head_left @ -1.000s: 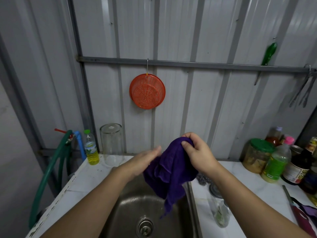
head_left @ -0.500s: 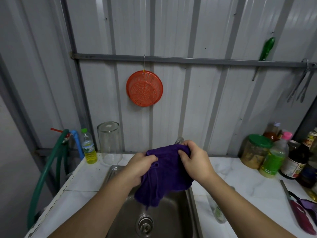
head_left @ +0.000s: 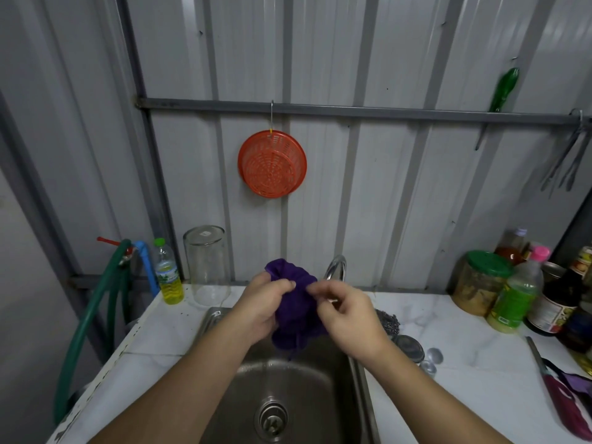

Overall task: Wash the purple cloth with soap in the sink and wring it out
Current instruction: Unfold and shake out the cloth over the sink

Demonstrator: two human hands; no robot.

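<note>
My left hand point(head_left: 261, 307) grips the bunched cloth point(head_left: 294, 304) over the sink point(head_left: 288, 389), my right hand point(head_left: 344, 312) pinches its edge; no suds or running water show, so washing and wringing seem left.

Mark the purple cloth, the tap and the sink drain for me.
purple cloth point(head_left: 293, 307): head view, bunched middle between the hands.
tap point(head_left: 336, 265): head view, curved chrome spout behind the cloth.
sink drain point(head_left: 271, 417): head view, metal strainer at the basin's bottom.
</note>
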